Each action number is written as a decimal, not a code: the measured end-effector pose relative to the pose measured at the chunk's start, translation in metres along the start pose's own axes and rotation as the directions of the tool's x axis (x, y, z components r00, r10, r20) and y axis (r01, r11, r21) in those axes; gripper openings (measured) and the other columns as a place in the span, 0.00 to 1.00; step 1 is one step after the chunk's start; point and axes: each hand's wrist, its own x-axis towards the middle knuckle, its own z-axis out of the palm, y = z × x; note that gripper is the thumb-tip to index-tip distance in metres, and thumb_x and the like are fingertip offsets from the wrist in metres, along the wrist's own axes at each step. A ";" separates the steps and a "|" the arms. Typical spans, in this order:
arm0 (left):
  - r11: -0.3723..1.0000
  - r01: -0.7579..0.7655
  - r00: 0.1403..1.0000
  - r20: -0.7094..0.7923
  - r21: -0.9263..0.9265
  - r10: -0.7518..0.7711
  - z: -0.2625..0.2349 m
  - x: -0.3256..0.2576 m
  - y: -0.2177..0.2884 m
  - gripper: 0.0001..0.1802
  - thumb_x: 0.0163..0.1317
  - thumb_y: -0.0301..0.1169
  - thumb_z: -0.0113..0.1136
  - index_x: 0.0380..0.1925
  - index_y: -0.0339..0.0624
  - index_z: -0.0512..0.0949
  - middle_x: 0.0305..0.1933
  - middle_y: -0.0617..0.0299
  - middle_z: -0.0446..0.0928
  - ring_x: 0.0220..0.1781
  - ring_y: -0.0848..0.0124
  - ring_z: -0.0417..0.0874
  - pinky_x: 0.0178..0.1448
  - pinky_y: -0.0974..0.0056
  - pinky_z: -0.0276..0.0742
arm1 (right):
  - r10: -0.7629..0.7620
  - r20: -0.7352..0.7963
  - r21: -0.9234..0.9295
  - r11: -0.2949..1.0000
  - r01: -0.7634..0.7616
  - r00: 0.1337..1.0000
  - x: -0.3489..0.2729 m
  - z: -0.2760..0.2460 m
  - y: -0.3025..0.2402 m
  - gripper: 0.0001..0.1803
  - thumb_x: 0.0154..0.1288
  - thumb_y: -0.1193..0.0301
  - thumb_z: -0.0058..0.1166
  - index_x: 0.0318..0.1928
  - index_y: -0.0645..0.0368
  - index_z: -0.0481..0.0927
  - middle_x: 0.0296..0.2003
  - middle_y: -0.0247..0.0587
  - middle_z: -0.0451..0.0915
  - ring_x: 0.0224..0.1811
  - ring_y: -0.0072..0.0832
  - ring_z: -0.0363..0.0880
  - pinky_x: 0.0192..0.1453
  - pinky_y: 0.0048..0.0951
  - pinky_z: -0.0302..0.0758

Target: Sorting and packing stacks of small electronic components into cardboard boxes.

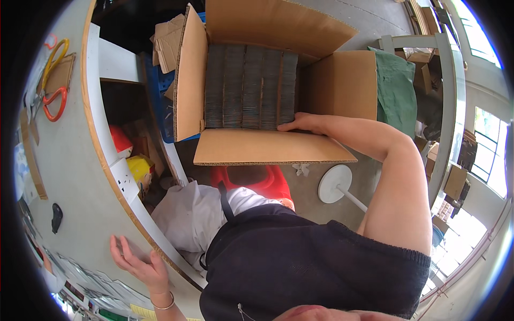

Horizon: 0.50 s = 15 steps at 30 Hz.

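Observation:
A tall open cardboard box [230,147] stands in front of me with its flaps folded out. Tightly packed rows of thin, dark grey flat pieces [251,85] fill its left and middle part; their exact kind cannot be made out. My right hand [305,123] reaches over the near flap to the near right corner of the rows. Its thumb lies across the end of the rightmost row, the fingers against that row's side, partly hidden. My left hand [140,270] is empty, fingers apart, over the edge of the pale worktable [80,176].
Scissors with orange and yellow handles [53,85] and a small black object [57,218] lie on the worktable. A red stool [257,182] and a round white stand base [335,183] are below the box. Green cloth [395,91] hangs at the right, beside a pale frame [452,101].

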 end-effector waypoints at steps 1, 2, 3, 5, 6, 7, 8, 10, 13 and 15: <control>1.000 -0.009 1.000 0.000 -0.004 0.009 0.001 0.001 0.000 0.35 0.69 0.51 0.45 0.64 0.34 0.61 0.69 0.42 0.56 0.69 0.47 0.58 0.69 0.46 0.55 | -0.002 0.000 -0.003 1.000 0.002 1.000 0.002 -0.002 0.001 0.35 0.54 0.55 0.69 0.56 0.65 0.76 0.51 0.43 0.79 0.54 0.29 0.76 0.58 0.32 0.73; 1.000 -0.019 1.000 -0.001 -0.009 0.019 0.002 0.002 -0.001 0.35 0.69 0.51 0.45 0.64 0.34 0.61 0.69 0.42 0.56 0.69 0.47 0.58 0.69 0.46 0.55 | 0.006 -0.005 0.010 1.000 -0.006 1.000 0.006 -0.006 0.005 0.35 0.54 0.56 0.70 0.56 0.66 0.75 0.51 0.44 0.79 0.54 0.30 0.76 0.57 0.32 0.73; 1.000 -0.015 1.000 0.000 -0.010 0.015 0.002 0.002 -0.001 0.35 0.69 0.51 0.45 0.64 0.34 0.61 0.69 0.42 0.56 0.69 0.47 0.58 0.69 0.46 0.55 | 0.018 -0.008 0.022 1.000 -0.018 1.000 0.004 -0.005 0.003 0.36 0.53 0.57 0.71 0.56 0.67 0.75 0.51 0.44 0.79 0.53 0.31 0.76 0.57 0.32 0.74; 1.000 -0.016 1.000 -0.007 -0.007 0.016 0.001 0.001 0.000 0.35 0.69 0.51 0.45 0.64 0.34 0.61 0.69 0.42 0.56 0.69 0.47 0.58 0.69 0.46 0.54 | 0.010 -0.078 -0.015 1.000 -0.011 0.997 0.000 0.002 -0.001 0.36 0.52 0.58 0.71 0.56 0.68 0.74 0.52 0.45 0.78 0.53 0.31 0.77 0.56 0.33 0.74; 1.000 -0.016 1.000 -0.007 -0.009 0.016 0.000 0.001 0.000 0.35 0.69 0.51 0.45 0.64 0.34 0.61 0.69 0.42 0.56 0.69 0.47 0.58 0.69 0.46 0.54 | -0.003 -0.148 -0.049 0.999 -0.004 0.989 -0.003 0.005 -0.004 0.37 0.52 0.59 0.71 0.57 0.69 0.73 0.52 0.46 0.78 0.53 0.32 0.77 0.56 0.33 0.74; 1.000 -0.013 1.000 -0.012 -0.003 0.013 0.000 0.000 0.000 0.35 0.69 0.51 0.45 0.64 0.34 0.62 0.69 0.42 0.56 0.69 0.48 0.58 0.69 0.46 0.54 | -0.003 -0.150 -0.049 0.999 -0.005 0.989 0.002 0.002 0.002 0.37 0.52 0.59 0.71 0.57 0.69 0.73 0.52 0.46 0.78 0.53 0.32 0.77 0.56 0.33 0.74; 1.000 -0.010 1.000 -0.017 0.002 0.010 -0.001 0.000 0.000 0.35 0.69 0.51 0.45 0.64 0.35 0.62 0.69 0.42 0.57 0.69 0.48 0.58 0.70 0.47 0.53 | -0.005 -0.147 -0.034 0.999 0.001 0.989 0.013 -0.003 0.013 0.38 0.52 0.59 0.72 0.57 0.70 0.71 0.52 0.47 0.78 0.53 0.32 0.77 0.56 0.33 0.74; 1.000 -0.016 1.000 -0.022 0.009 0.016 0.000 0.000 0.001 0.34 0.69 0.49 0.46 0.65 0.35 0.62 0.69 0.44 0.57 0.69 0.48 0.58 0.70 0.47 0.53 | -0.014 -0.137 -0.024 1.000 0.010 0.990 0.010 0.001 0.006 0.39 0.51 0.60 0.72 0.58 0.71 0.70 0.52 0.48 0.77 0.53 0.33 0.77 0.56 0.34 0.74; 1.000 -0.022 0.999 -0.030 0.012 0.023 0.002 0.000 0.000 0.32 0.68 0.47 0.47 0.65 0.36 0.62 0.69 0.45 0.58 0.70 0.49 0.59 0.72 0.48 0.52 | 0.018 -0.160 0.041 0.999 -0.011 0.987 -0.012 0.010 -0.010 0.38 0.51 0.62 0.72 0.57 0.72 0.70 0.51 0.49 0.77 0.53 0.34 0.77 0.57 0.34 0.74; 1.000 -0.026 0.999 -0.032 0.005 0.026 0.003 0.001 -0.001 0.32 0.68 0.47 0.47 0.65 0.36 0.62 0.69 0.45 0.58 0.70 0.50 0.59 0.72 0.48 0.51 | -0.036 0.008 0.227 0.973 0.033 0.999 0.004 -0.004 0.005 0.37 0.50 0.66 0.71 0.57 0.72 0.70 0.51 0.50 0.77 0.53 0.35 0.77 0.58 0.35 0.74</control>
